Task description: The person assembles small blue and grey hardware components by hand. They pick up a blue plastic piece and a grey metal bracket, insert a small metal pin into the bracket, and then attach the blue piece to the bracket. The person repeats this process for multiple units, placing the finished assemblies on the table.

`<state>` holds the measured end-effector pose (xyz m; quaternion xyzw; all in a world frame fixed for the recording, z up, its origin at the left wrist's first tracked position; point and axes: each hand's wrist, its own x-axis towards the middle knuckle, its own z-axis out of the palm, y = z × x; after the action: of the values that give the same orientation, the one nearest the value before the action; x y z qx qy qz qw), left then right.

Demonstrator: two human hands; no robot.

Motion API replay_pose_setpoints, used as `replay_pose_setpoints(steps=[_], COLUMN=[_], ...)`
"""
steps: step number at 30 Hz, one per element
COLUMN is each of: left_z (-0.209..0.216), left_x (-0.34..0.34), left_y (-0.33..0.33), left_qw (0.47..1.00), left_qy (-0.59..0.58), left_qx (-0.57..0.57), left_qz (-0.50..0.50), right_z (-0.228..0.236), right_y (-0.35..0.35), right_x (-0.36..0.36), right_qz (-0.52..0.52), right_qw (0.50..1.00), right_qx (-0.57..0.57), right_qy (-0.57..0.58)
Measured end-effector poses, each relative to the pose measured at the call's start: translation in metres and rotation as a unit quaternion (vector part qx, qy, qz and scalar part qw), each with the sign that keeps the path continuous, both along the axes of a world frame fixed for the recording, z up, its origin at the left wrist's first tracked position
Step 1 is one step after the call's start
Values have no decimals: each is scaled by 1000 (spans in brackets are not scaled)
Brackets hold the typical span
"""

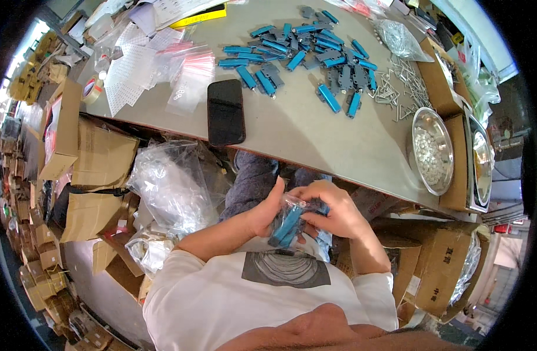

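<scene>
- The person sits at the table (pixel 292 134) and holds both hands low, in front of the belly, under the table edge.
- The left hand (pixel 267 210) is closed around a small clear bag (pixel 289 217). It cups the bag from the side and from below.
- The right hand (pixel 333 212) grips the top of the same bag. Its fingers (pixel 315 196) curl over the bag's mouth.
- Inside the bag I see long blue parts (pixel 285 228). They stick down and lean a little to one side.
- I think the step in hand is packing: the blue parts are in the bag and the fingers are working at the top of it.
- I cannot tell if the bag's mouth is shut or open, because the fingers hide it.
- The next move seems to call for a firm pinch along the top, with the other hand keeping the bag steady so no part slips out.
- Up on the table lies a big heap of more blue and grey parts (pixel 306 50), well away from the hands.
- A dark phone (pixel 225 111) lies flat near the table edge.
- A round metal bowl (pixel 432 150) with small white bits sits on the right.
- Empty clear bags (pixel 189 76) lie on the left of the table.
</scene>
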<state>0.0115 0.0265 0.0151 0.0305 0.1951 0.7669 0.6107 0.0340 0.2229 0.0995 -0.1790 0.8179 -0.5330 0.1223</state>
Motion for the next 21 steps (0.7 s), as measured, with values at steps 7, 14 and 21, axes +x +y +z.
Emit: replay_pose_setpoints(steps=[7, 14, 21], left_z=[14, 6, 5], left_x=[-2, 1, 4], left_y=[2, 1, 3], left_qw=[958, 925, 945], left_qy=[257, 317, 268], left_qx=[-94, -163, -114], left_qz=[89, 134, 149], right_z=[-6, 1, 3], right_y=[9, 7, 8], right_x=[-8, -9, -5], right_qz=[-26, -51, -81], right_qw=[987, 979, 969], right_qx=[51, 120, 186], right_qy=[152, 155, 140])
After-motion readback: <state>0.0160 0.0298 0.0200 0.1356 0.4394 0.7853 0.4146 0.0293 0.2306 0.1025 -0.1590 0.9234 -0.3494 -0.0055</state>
